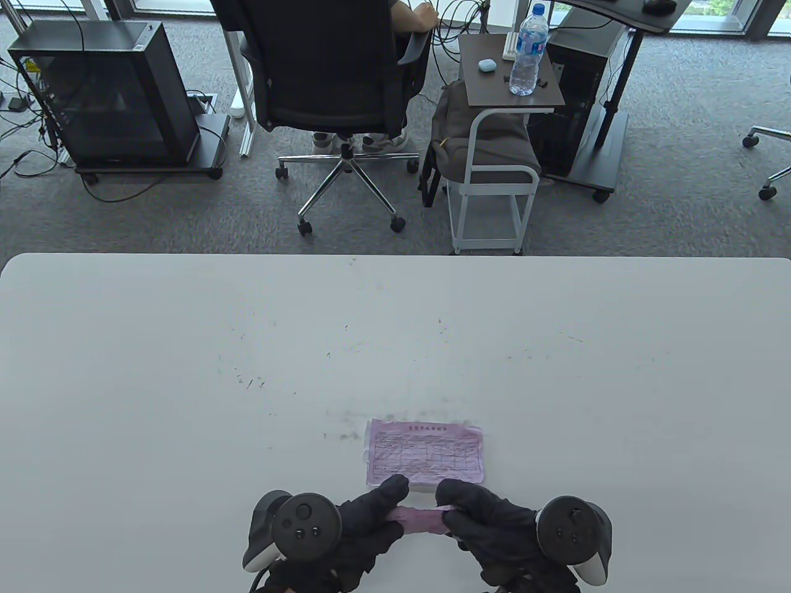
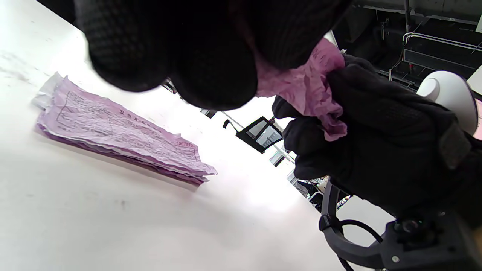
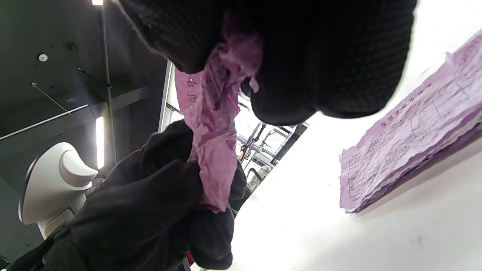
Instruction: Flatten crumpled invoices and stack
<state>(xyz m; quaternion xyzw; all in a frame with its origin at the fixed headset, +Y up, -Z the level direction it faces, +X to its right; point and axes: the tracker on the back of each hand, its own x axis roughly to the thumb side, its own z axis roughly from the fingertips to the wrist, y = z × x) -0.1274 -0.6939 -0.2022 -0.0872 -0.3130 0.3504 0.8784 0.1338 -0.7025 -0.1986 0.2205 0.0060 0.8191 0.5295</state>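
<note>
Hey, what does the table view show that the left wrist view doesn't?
Only the table view shows both trackers from above, the whole white table, plus the office chair and water bottle beyond it. Only the left wrist view shows the stack's layered, wavy edges from the side. Both show the left hand and right hand gripping the crumpled invoice between them, near the stack of flattened invoices.
</note>
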